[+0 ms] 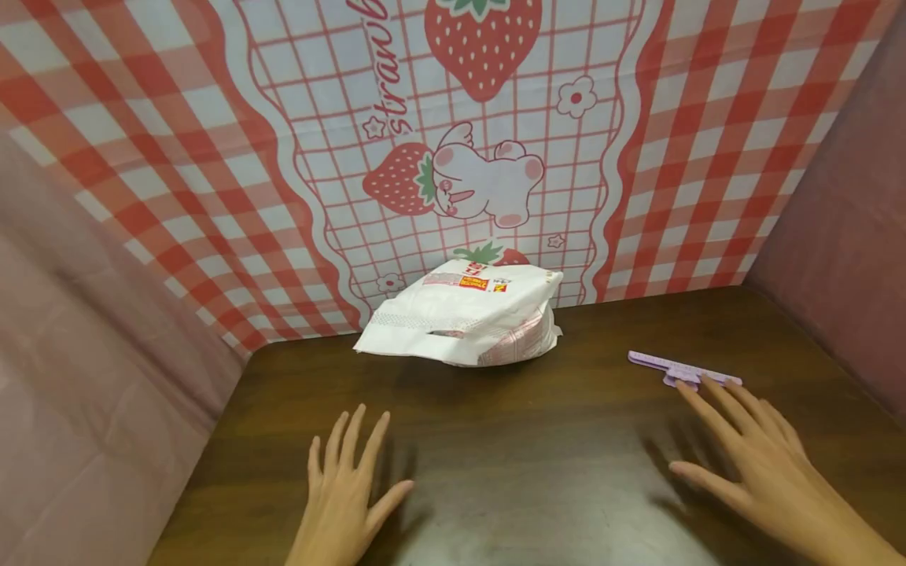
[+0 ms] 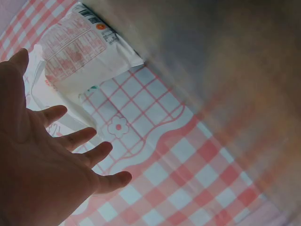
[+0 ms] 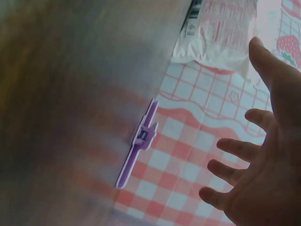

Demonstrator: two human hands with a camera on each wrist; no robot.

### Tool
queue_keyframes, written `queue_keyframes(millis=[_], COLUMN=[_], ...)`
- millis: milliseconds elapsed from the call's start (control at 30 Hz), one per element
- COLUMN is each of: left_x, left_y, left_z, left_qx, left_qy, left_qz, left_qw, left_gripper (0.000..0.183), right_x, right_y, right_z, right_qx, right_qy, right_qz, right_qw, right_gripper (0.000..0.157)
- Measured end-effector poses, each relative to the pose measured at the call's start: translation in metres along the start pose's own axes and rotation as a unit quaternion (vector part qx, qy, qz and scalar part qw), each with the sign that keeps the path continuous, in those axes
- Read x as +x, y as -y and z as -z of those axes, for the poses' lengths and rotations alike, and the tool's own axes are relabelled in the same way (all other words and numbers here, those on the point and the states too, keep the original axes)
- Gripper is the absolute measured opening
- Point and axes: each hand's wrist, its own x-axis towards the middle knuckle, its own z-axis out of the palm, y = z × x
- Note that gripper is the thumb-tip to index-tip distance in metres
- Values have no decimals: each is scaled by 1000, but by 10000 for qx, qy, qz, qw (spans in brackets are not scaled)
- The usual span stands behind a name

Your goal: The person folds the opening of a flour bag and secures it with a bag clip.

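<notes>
A white plastic bag [image 1: 467,310] with red and yellow print stands leaning at the back of the table, its punched handle flap folded toward me. My left hand [image 1: 343,491] hovers over the table at the front left, fingers spread and holding nothing. Over on the right, a purple bag clip [image 1: 683,371] lies on the tabletop. My right hand [image 1: 767,475] reaches out near it with spread fingers; in the head view the fingertips overlap the clip's near edge. In the right wrist view the clip [image 3: 141,139] appears apart from the hand.
The dark brown wooden table [image 1: 495,440] meets a strawberry-patterned checked cloth [image 1: 679,157] hanging behind the bag. Pink fabric [image 1: 92,393] hangs along the left side, and more pink fabric [image 1: 835,236] bounds the right.
</notes>
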Motion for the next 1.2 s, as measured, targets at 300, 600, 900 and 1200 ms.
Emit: queue_keyframes(millis=[300,600,900,1200], left_x=[27,63,85,104], left_y=[-2,-12,-14,-14], left_z=[5,-5,-18,-32], left_qx=[-271,-681,-797,-1149], left_qy=[-7,86,124,122], left_qz=[-265,-636,-708,-939], left_qw=[9993,9956,9942,9889], left_gripper=[68,65,64,68], right_x=[30,70,100,119], right_y=[7,13,24,24], right_z=[-8,-29,-51,-61], right_qx=[44,281,455,782], right_qy=[74,149,73,245], right_qz=[567,797,1233,1145], right_qw=[9984,9963,9913,9900], right_gripper=[85,81,78,78])
